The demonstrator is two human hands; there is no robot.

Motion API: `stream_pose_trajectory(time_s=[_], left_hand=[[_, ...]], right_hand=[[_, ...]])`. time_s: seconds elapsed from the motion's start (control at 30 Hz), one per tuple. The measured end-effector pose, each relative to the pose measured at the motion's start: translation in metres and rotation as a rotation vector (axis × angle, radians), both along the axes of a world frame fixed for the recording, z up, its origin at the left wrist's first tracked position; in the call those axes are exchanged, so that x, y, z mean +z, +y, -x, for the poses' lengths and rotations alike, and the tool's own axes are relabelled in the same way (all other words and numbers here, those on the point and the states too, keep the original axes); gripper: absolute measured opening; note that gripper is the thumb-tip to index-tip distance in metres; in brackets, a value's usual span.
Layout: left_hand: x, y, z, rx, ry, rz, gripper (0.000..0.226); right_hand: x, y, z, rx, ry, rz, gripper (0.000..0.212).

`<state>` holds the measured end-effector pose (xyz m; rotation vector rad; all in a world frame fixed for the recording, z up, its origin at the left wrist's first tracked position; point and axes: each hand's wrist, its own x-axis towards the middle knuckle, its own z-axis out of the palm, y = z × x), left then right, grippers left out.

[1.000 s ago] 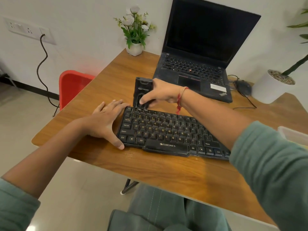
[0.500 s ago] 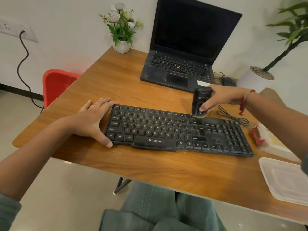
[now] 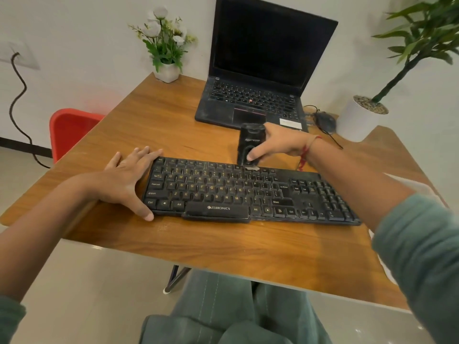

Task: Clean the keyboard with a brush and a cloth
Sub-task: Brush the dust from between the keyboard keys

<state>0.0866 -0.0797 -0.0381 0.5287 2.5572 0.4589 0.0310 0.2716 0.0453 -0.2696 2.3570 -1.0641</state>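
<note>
- Head view, nearest range: a lap in green trousers (image 3: 238, 316) is seen below the near edge of the wooden table (image 3: 248, 247), in front of the keyboard.
- The keyboard (image 3: 248, 192) is laid flat on the table with its long axis running left to right, the space bar toward the near edge.
- The left hand (image 3: 124, 180) is placed flat at the keyboard's left end, fingers released and spread, thumb against the front left corner. Nothing is grasped; the keyboard appears to be steadied.
- The brush (image 3: 249, 145), a black upright body with pale bristles at its base, is held at the keyboard's far edge, slightly right of centre, bristles touching the function-key row.
- The right hand (image 3: 278, 142) is clenched around the brush from its right side, the thumb pressed on its front face.
- Governing relation: the uncleaned rows lie nearer than the bristles and extend to either side along the long axis. The next stroke is judged to run along that axis, with the right hand nearer the numeric pad end.
- No cloth is identified in view.
- Beyond the keyboard: an open laptop (image 3: 258, 70), a mouse (image 3: 325, 121) to its right, a flower pot (image 3: 166, 70) toward the far left.
</note>
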Motion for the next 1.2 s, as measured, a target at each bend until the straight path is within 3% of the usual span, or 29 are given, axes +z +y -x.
stream_pose_trajectory(time_s=[0.13,0.47,0.6,0.7,1.0,1.2], left_hand=[[0.0,-0.001,0.001,0.008,-0.003,-0.031,0.144],[-0.005,-0.003,0.002,0.01,0.028,-0.044,0.145],[-0.005,-0.002,0.002,0.011,0.028,-0.049,0.148],[-0.004,-0.002,0.003,0.011,0.016,-0.051,0.148],[-0.001,-0.001,0.002,0.022,-0.013,-0.047,0.154],[0.0,0.0,0.003,0.027,-0.027,-0.028,0.156]], right_hand=[[0.001,-0.011,0.0,0.024,0.017,0.021,0.039],[0.003,0.074,-0.01,-0.15,0.0,-0.027,0.061],[-0.003,0.038,-0.01,-0.055,0.024,0.035,0.042],[-0.008,0.006,-0.001,0.011,0.024,0.065,0.046],[-0.017,-0.076,0.011,0.098,0.061,0.12,0.031],[-0.028,-0.13,0.023,0.11,-0.005,0.194,0.045]])
